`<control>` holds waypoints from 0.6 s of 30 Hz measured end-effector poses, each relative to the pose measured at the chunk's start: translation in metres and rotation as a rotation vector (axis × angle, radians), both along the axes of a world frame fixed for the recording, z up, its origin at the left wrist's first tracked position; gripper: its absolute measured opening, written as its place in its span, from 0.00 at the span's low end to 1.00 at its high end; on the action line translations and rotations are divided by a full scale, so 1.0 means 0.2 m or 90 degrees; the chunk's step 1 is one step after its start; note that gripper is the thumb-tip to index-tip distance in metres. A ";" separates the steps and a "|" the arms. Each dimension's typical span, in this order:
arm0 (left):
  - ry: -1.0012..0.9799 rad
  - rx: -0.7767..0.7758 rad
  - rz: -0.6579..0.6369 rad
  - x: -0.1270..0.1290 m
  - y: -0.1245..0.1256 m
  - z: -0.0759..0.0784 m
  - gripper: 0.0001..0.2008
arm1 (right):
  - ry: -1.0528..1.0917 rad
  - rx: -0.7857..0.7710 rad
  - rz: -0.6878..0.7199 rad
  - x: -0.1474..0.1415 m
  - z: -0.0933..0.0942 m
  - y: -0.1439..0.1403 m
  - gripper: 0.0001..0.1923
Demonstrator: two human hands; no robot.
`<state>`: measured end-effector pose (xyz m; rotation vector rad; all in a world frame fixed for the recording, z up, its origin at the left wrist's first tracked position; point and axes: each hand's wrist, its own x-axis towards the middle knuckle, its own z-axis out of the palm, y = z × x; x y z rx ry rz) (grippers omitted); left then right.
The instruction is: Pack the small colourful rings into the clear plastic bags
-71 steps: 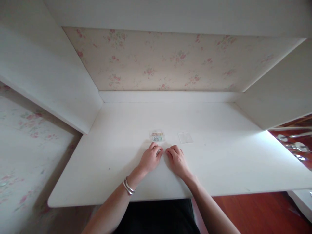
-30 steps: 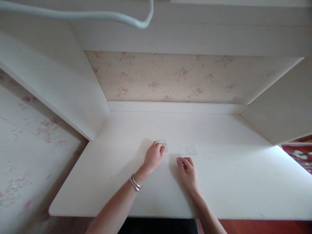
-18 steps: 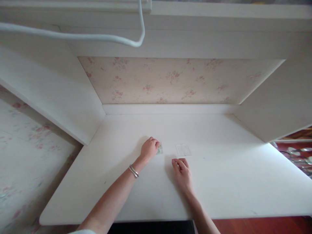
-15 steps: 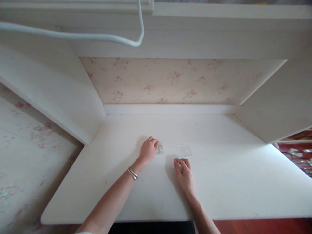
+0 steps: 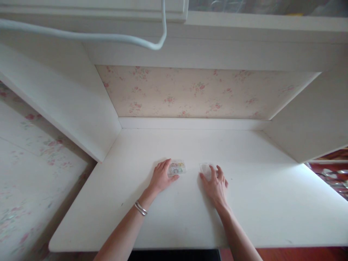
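A small clear case (image 5: pixel 177 167) with colourful printed pieces in it lies flat on the white desk. My left hand (image 5: pixel 161 176) is at its left side, thumb at the near edge and fingers at the far left corner, spread apart; whether they press on it I cannot tell. To the right lies a clear, shallow rectangular lid or tray (image 5: pixel 206 168). Over its right part my right hand (image 5: pixel 215 184) hovers or rests with fingers spread and curved, hiding some of it.
The white desk (image 5: pixel 168 217) has side panels and a low back ledge (image 5: pixel 190 123). A white cable or lamp arm (image 5: pixel 108 37) crosses overhead at upper left. Shiny items (image 5: pixel 335 177) sit beyond the desk's right edge.
My left hand has opened from a pinch and shows more of the case. My right hand has uncurled and moved up and right over the clear lid or tray. The view has shifted slightly.
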<state>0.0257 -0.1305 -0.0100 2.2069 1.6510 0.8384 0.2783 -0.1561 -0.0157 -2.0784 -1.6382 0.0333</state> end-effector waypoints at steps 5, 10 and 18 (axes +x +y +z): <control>0.021 -0.032 0.009 0.00 0.02 -0.01 0.34 | 0.139 0.016 0.035 0.02 0.02 0.00 0.27; 0.017 -0.063 -0.052 0.00 -0.08 0.05 0.34 | 0.632 -0.036 0.042 -0.04 0.13 -0.08 0.21; -0.061 -0.074 -0.061 0.05 -0.29 0.13 0.39 | 1.333 -0.215 0.087 -0.15 0.24 -0.26 0.18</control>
